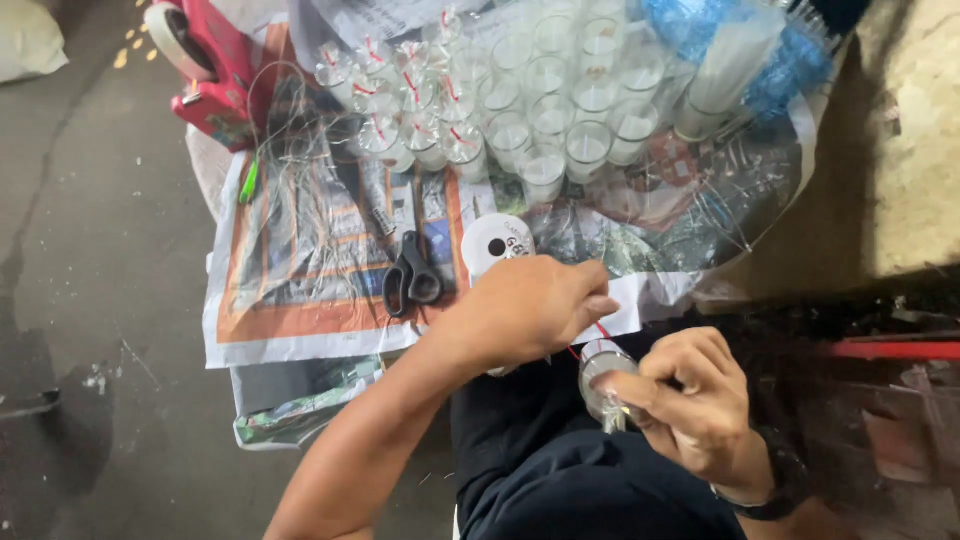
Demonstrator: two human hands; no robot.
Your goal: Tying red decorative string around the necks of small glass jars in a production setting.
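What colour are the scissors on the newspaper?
Black scissors, seen best in the head view.

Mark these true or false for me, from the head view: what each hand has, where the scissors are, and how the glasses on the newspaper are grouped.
1. The right hand holds a small clear glass. True.
2. The left hand grips the scissors. False: the black scissors lie on the newspaper, apart from both hands.
3. A red strand runs between the left hand and the glass. True.
4. All the glasses on the newspaper carry red strands. False: only the left group does; the right group shows none.
5. A white tape roll lies beside the scissors. True.
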